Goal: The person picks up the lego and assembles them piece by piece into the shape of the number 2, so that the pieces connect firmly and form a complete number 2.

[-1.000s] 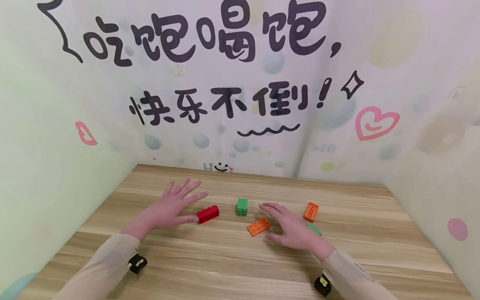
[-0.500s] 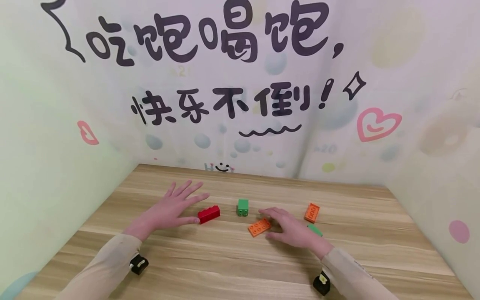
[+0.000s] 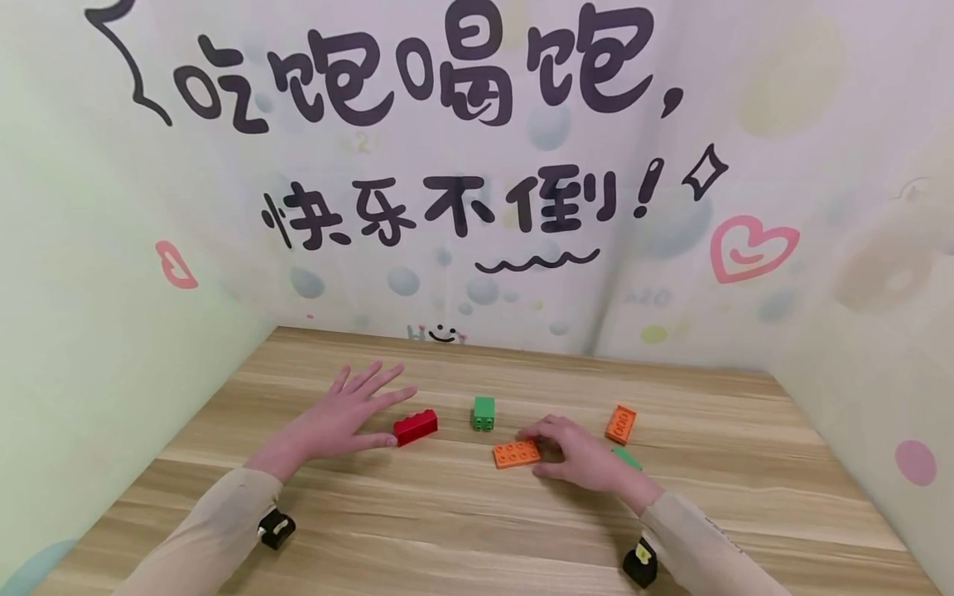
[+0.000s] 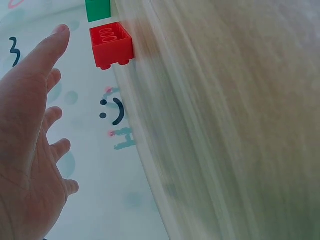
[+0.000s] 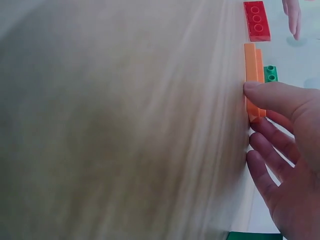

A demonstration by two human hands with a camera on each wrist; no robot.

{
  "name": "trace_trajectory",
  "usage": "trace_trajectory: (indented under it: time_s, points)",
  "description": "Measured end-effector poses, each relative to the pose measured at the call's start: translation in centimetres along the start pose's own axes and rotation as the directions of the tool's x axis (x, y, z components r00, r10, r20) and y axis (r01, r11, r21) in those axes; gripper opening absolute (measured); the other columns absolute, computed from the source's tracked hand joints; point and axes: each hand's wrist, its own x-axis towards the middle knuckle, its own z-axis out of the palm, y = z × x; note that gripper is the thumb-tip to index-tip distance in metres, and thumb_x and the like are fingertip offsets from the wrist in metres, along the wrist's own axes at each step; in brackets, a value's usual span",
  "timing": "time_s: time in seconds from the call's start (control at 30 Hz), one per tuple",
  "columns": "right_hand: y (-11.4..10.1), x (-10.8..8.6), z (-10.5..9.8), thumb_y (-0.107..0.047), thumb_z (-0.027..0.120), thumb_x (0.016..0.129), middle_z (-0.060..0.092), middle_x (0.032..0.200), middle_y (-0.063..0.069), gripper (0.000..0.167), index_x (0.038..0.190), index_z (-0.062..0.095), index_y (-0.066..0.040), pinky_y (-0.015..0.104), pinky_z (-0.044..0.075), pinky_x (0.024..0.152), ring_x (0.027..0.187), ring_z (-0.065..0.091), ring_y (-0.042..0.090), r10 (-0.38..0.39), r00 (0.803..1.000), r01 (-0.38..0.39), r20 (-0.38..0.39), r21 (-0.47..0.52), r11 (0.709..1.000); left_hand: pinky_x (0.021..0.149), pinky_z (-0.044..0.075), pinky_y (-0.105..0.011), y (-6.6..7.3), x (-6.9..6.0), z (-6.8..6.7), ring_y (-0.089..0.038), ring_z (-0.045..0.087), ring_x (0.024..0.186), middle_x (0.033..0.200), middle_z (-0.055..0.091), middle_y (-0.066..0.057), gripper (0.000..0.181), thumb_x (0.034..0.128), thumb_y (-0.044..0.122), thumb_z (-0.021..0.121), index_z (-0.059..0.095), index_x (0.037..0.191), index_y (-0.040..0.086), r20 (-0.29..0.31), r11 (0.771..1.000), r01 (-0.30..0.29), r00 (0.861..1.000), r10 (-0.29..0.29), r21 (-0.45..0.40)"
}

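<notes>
My left hand is spread with straight fingers just above the table, its thumb tip beside the left end of a red building brick. That brick lies on its side; in the left wrist view a gap shows between it and the thumb. At the right end of a flat orange brick, studs up, my right hand pinches it between thumb and curled index finger. In the right wrist view the thumb lies on the orange brick's near side, and the fingertips are partly hidden behind it.
Behind the orange brick lies a green brick, studs facing me. A second orange brick lies underside up beyond my right hand, and a green piece shows partly behind that wrist. A printed cloth wall borders the wood table.
The fingers of my right hand have closed in on the flat orange brick, which has turned to lie nearly straight across. My left hand and the other bricks hold their places.
</notes>
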Motion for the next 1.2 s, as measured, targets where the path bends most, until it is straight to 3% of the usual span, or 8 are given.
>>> trace_trajectory:
  time_s: [0.4, 0.53, 0.87, 1.2]
  points:
    - [0.5, -0.6, 0.4, -0.019, 0.072, 0.09, 0.061, 0.126, -0.006, 0.039, 0.128, 0.064, -0.024, 0.039, 0.048, 0.098, 0.116, 0.057, 0.016, 0.067, 0.998, -0.067, 0.006, 0.058, 0.996, 0.116, 0.01, -0.072, 0.3, -0.2, 0.3, -0.042, 0.018, 0.152, 0.166, 0.021, -0.009, 0.072, 0.0892, 0.051, 0.067, 0.038, 0.152, 0.029, -0.003, 1.0, -0.007, 1.0, 0.007, -0.007]
    - [0.5, -0.8, 0.4, -0.018, 0.071, 0.091, 0.06, 0.123, -0.005, 0.038, 0.128, 0.064, -0.025, 0.031, 0.049, 0.092, 0.109, 0.056, 0.014, 0.089, 0.996, -0.09, 0.009, 0.105, 0.99, 0.116, 0.011, -0.073, 0.3, -0.2, 0.3, -0.041, 0.018, 0.152, 0.166, 0.022, -0.009, 0.072, 0.0893, 0.05, 0.067, 0.038, 0.152, 0.029, -0.006, 1.0, -0.007, 1.0, 0.007, -0.014]
    - [0.9, -0.9, 0.5, -0.025, 0.071, 0.091, 0.059, 0.114, -0.002, 0.036, 0.126, 0.065, -0.026, 0.021, 0.044, 0.08, 0.098, 0.051, 0.011, 0.165, 0.986, -0.166, 0.028, 0.262, 0.951, 0.116, 0.01, -0.073, 0.5, -0.1, 0.3, -0.041, 0.017, 0.152, 0.166, 0.021, -0.008, 0.071, 0.0899, 0.049, 0.067, 0.038, 0.152, 0.029, -0.004, 0.999, -0.014, 1.0, 0.014, -0.047]
    - [1.5, -0.4, 0.5, -0.024, 0.074, 0.089, 0.059, 0.109, 0.003, 0.038, 0.126, 0.067, -0.021, 0.02, 0.041, 0.077, 0.093, 0.048, 0.012, 0.16, 0.986, -0.169, 0.056, 0.351, 0.921, 0.116, 0.013, -0.072, 0.9, 0.6, -0.4, -0.039, 0.018, 0.152, 0.166, 0.022, -0.008, 0.071, 0.0898, 0.05, 0.066, 0.038, 0.152, 0.03, -0.002, 0.999, -0.033, 0.999, 0.033, -0.037]
